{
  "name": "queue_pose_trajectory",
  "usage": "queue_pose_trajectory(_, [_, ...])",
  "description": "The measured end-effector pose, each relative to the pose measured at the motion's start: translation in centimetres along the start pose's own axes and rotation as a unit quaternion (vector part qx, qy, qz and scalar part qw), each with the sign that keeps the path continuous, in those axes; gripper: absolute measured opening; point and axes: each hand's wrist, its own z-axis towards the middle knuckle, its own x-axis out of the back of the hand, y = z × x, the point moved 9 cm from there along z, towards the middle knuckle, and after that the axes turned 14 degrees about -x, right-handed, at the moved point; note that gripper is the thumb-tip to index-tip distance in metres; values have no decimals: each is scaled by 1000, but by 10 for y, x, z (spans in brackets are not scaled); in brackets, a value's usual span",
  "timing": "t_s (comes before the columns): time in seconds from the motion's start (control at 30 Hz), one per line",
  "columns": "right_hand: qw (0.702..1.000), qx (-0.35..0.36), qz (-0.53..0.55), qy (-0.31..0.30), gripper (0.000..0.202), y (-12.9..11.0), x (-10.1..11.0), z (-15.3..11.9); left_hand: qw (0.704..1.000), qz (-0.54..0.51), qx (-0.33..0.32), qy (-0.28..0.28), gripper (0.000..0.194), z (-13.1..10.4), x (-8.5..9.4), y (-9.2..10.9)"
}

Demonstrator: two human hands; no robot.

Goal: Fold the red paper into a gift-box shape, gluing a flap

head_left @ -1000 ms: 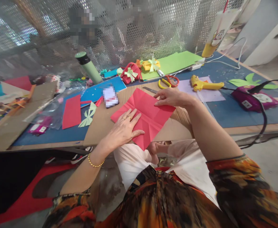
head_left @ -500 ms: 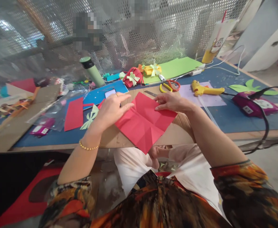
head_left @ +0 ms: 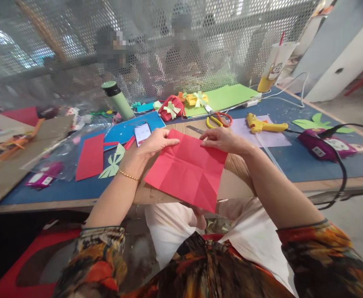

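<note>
A creased square of red paper point(head_left: 187, 171) is held tilted over a piece of cardboard point(head_left: 237, 174) at the table's front edge. Its near corner hangs past the edge, above my lap. My left hand point(head_left: 158, 142) pinches the paper near its far left corner, thumb on top. My right hand point(head_left: 220, 140) grips the far right edge between thumb and fingers. Fold lines cross the paper's middle. Just behind it lie a metal blade point(head_left: 195, 129) and scissors point(head_left: 220, 119) with yellow and orange handles.
Left of the paper are a phone point(head_left: 142, 133), a red paper strip point(head_left: 90, 157) and a pale green paper bow point(head_left: 113, 161). A green bottle point(head_left: 118, 100) stands behind. To the right are a yellow glue gun point(head_left: 266, 124), a purple corded box point(head_left: 325, 143) and a drink cup point(head_left: 276, 68).
The red paper has turned, so an edge rather than a corner faces away from me. My left hand's fingers, stretched out before, have closed on it. The phone shows more.
</note>
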Motion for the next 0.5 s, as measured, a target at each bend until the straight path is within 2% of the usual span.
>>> queue_pose_trajectory(0.1, [999,-14,5,30,39,7,10,-1,999,-36,9,-1,36,-8,5,-7])
queue_pose_trajectory(0.2, [998,-39,34,45,53,15,16,-2,998,-45,-1,40,31,-10,20,-7])
queue_pose_trajectory(0.33, [989,-85,118,25,48,25,13,0,994,11,-30,100,28,-10,36,-3])
queue_pose_trajectory(0.5, [971,-80,225,4,52,22,6,3,992,-2,-59,111,30,-8,38,1])
